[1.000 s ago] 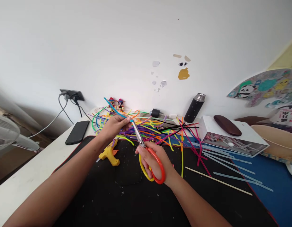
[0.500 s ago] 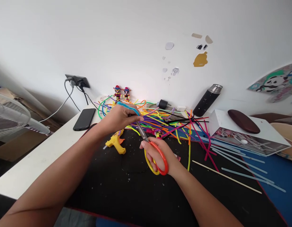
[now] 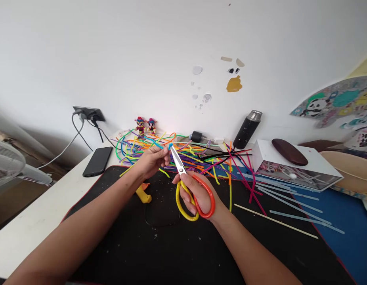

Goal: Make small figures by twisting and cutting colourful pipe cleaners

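Observation:
My left hand [image 3: 155,159] pinches a blue pipe cleaner [image 3: 154,143], whose one end points up and left past the fingers. In my right hand [image 3: 198,194] is a pair of scissors [image 3: 178,160] with one red and one yellow handle. Fingers pass through the loops, and the blades point up and away. A small bit of blue shows at the blade tips, just right of my left fingertips; whether it is cut loose, I cannot tell. Partly behind my left forearm lies a yellow glue gun [image 3: 144,195] on the black mat [image 3: 136,245].
Beyond my hands spreads a heap of coloured pipe cleaners [image 3: 189,160]. Two small figures [image 3: 145,126] stand by the wall. A phone [image 3: 97,161] lies left. Rightward are a black flask [image 3: 247,130], a white box [image 3: 323,166], translucent glue sticks [image 3: 293,200] and a wooden stick [image 3: 275,221].
My left hand has drawn back from over the scissor blades, leftward and down. The scissor handles have spread wider. The view has shifted slightly to the right.

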A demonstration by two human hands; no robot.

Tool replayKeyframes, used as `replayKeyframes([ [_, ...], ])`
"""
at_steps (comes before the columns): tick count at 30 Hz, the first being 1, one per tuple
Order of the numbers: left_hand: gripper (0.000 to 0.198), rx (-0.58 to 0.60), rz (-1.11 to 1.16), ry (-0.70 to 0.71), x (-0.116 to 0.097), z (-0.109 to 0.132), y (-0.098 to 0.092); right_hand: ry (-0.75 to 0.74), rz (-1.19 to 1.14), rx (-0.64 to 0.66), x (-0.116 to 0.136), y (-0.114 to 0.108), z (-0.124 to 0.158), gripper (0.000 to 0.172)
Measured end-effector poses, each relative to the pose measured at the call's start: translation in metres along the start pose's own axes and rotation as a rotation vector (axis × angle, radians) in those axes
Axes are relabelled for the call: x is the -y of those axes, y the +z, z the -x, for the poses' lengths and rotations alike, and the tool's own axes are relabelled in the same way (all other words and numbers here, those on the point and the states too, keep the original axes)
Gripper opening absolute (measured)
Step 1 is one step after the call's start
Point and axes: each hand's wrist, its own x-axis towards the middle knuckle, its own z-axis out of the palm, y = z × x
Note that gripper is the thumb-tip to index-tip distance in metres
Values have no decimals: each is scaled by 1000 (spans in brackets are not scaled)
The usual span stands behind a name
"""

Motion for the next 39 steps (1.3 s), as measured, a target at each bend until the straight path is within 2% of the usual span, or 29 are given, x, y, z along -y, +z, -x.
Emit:
replayKeyframes([
  [4, 51, 59, 7, -31, 0, 0, -7, 43, 46, 126, 7, 0, 3, 45],
  [8, 46, 82, -50, -64, -20, 0, -28, 156, 114, 214, 14, 1, 7, 43],
  [9, 44, 86, -88, -75, -27, 0, -33, 191, 132, 230, 13, 1, 7, 42],
  [12, 37, 174, -417, -104, -45, 2, -41, 303, 200, 282, 6, 6, 9, 38],
  [15, 32, 288, -714, -69, -57, 6, -34, 379, 288, 302, -7, 14, 9, 32],
  [18, 34, 307, -948, -30, -62, 11, -25, 379, 380, 263, -14, 19, 8, 32],
  [21, 36, 325, -1057, -20, -63, 13, -21, 329, 409, 209, -13, 17, 5, 32],
  [24, 43, 376, -1124, -93, -62, 12, -21, 308, 399, 178, -11, 12, 2, 30],
  [26, 46, 322, -1214, -129, -61, 11, -20, 328, 398, 166, -9, 12, 2, 31],
  [29, 46, 126, -1456, -152, -59, 9, -20, 332, 405, 163, -8, 13, 3, 34],
  [31, 52, 60, -1603, -227, -58, 7, -22, 315, 414, 167, -8, 14, 4, 34],
  [33, 62, 96, -1640, -329, -56, 5, -25, 313, 417, 171, -8, 14, 5, 34],
  [35, 65, 160, -1582, -383, -53, 3, -27, 324, 417, 177, -9, 14, 5, 34],
  [39, 56, 254, -1438, -335, -50, 2, -30, 338, 437, 196, -9, 15, 6, 35],
])
